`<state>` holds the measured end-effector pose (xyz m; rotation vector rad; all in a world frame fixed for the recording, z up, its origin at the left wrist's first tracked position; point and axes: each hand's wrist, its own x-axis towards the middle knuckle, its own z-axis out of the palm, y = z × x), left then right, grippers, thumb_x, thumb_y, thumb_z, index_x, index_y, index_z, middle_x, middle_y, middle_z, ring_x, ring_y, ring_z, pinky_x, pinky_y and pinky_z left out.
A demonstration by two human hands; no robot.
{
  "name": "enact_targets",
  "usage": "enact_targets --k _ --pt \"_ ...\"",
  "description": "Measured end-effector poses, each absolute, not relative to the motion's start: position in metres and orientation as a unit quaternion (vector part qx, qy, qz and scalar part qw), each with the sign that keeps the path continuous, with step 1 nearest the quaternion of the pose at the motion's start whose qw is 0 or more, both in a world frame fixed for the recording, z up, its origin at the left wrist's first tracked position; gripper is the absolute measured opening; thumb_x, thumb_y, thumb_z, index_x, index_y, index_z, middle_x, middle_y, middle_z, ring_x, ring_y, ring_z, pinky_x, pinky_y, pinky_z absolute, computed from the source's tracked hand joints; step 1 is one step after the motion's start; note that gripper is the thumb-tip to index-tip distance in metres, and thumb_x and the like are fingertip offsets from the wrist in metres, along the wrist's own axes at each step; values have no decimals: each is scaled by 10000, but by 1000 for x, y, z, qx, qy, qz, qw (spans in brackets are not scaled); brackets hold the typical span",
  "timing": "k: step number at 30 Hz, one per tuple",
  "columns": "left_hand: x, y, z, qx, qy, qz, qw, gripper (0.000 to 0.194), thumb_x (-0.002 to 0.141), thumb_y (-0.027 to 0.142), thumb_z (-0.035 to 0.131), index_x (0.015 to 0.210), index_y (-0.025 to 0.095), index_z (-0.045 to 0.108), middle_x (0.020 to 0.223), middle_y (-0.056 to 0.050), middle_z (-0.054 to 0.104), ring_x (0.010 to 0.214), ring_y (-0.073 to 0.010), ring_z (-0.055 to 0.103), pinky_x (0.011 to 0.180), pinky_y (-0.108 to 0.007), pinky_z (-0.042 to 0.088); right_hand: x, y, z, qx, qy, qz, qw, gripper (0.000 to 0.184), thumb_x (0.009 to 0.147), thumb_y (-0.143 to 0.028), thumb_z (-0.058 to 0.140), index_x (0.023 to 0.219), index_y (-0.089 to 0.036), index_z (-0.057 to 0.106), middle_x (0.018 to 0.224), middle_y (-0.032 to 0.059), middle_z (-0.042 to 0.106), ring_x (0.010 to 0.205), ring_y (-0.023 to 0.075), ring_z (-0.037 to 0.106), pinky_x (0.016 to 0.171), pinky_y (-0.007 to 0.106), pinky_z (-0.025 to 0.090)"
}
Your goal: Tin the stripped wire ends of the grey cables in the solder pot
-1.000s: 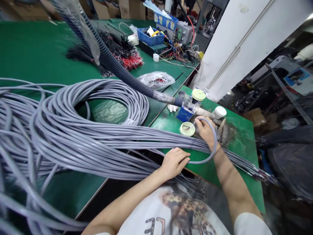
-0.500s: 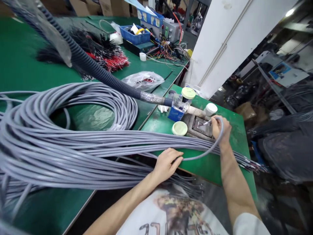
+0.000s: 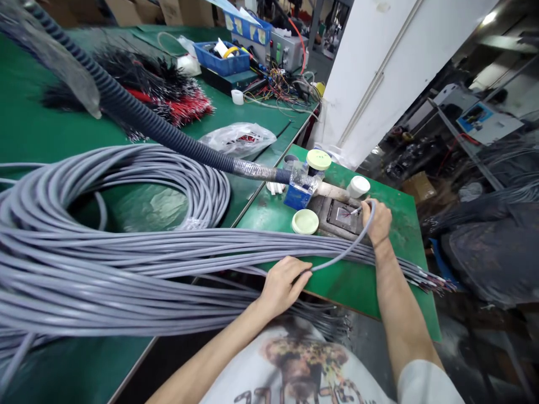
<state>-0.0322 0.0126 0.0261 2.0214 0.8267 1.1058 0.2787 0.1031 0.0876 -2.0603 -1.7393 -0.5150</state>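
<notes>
One grey cable (image 3: 343,255) runs in an arc between my two hands. My right hand (image 3: 378,220) pinches it close to its stripped end, whose thin wires (image 3: 351,213) point left over a small bright square in a dark-framed soldering pot (image 3: 340,216). My left hand (image 3: 286,283) is closed round the same cable at the front edge of the green board. Behind that cable lies a bundle of grey cables (image 3: 273,244), their stripped ends (image 3: 433,280) fanned out beyond my right forearm.
A corrugated hose (image 3: 168,126) slants down to the pot. Around the pot stand a pale green tub (image 3: 305,222), a yellow-lidded jar (image 3: 319,160), a white tub (image 3: 358,186) and a blue box (image 3: 297,196). Coiled grey cable (image 3: 105,241) covers the left table.
The cable's arc is lower and flatter beside my right hand, with its wire end still over the pot. My left hand keeps its grip. The whole view has shifted slightly.
</notes>
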Motion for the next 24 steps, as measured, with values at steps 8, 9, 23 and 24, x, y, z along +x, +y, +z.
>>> enact_targets --k 8,9,23,24 --pt "-32 12 27 781 318 424 331 219 884 216 553 1073 181 659 917 -85 697 849 -206 615 778 -351 505 278 104 84 -741 -621 -175 185 303 921 -372 457 908 -155 670 766 114 675 758 244 597 698 341 396" --pt "-31 13 27 781 319 422 332 219 887 218 550 1073 181 659 917 -86 696 850 -205 613 777 -351 505 277 103 86 -741 -621 -173 190 303 920 -373 457 909 -158 671 770 115 678 762 248 601 700 346 404" --pt "-15 11 53 552 312 390 668 258 861 339 595 1004 162 717 875 -85 740 824 -211 672 765 -336 525 194 -30 126 -476 -747 -9 464 379 830 -135 594 1154 -328 634 1057 41 709 925 253 654 758 447 547" --pt "-10 11 57 517 295 378 709 279 846 354 615 1024 163 712 875 -82 746 817 -213 679 775 -342 529 191 -39 121 -457 -762 -1 458 432 819 -119 604 1192 -336 616 1081 41 706 946 261 652 747 458 554"
